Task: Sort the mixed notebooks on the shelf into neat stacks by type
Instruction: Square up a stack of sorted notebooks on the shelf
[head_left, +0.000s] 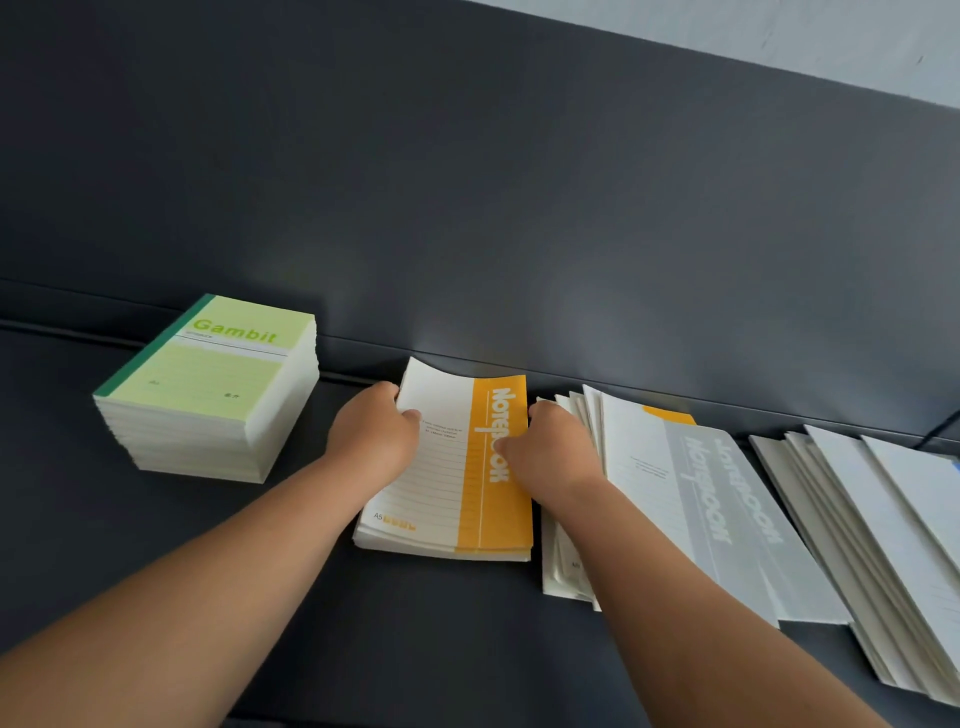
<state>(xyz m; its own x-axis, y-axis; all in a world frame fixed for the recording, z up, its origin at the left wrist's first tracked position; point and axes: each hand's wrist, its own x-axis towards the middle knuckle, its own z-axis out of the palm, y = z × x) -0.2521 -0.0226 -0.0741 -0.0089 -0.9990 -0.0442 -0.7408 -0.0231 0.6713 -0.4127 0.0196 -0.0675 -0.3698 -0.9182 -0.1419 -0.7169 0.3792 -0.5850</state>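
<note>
Dark grey shelf (467, 649) carries all the stock. At its right, the unsorted notebooks (883, 545) lie fanned and overlapping, with a grey-banded notebook (717, 509) uppermost. At the left stands the green stack (208, 384), tall and squared, well apart from the work. Between them lies the orange stack (457, 499), low, its edges slightly stepped.

The left hand (371, 441) grips the stack's left edge, fingers curled over it and thumb on the cover. The right hand (550, 457) grips the spine side, thumb on the orange band.

Handling, as judged: each notebook is light, thin and flexible, and the top cover lifts at its far corner. Covers probably slide on one another. Take hold at both long edges and press inward to square the stack.
</note>
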